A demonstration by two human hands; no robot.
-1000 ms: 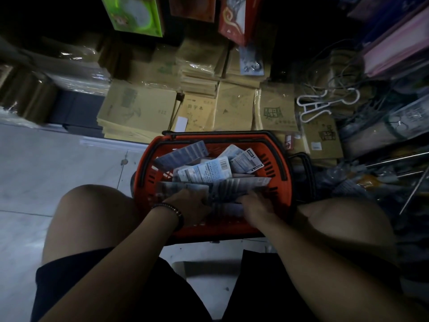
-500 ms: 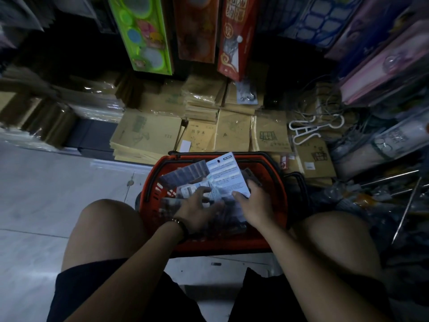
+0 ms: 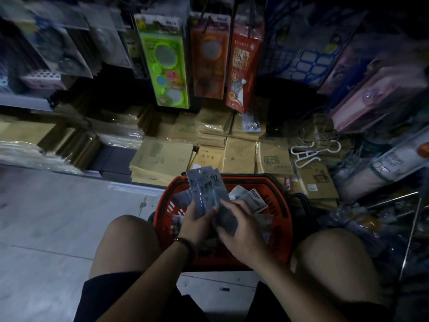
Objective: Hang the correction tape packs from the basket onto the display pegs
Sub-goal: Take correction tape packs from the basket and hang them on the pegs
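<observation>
- The left hand (image 3: 197,217) now grips a fan of packs (image 3: 205,189), lifted clear above the basket (image 3: 282,205). A second ago it was down inside, digging.
- The right hand (image 3: 239,228) curls round the lower end of that bunch, probably squaring it up, though it is dim there.
- Some loose packs (image 3: 254,201) lie in the basket, between the person's knees on the floor.
- The view has tipped up toward the hanging goods (image 3: 167,59), and I can't make out a free peg. Gathering looks finished, so hanging comes next.

One red basket (image 3: 246,183), two hands (image 3: 197,219) (image 3: 242,233), three bright hanging packs (image 3: 166,61) (image 3: 209,56) (image 3: 241,66), one white hanger (image 3: 311,154); the correction tape packs (image 3: 206,189) overlap beyond counting.
</observation>
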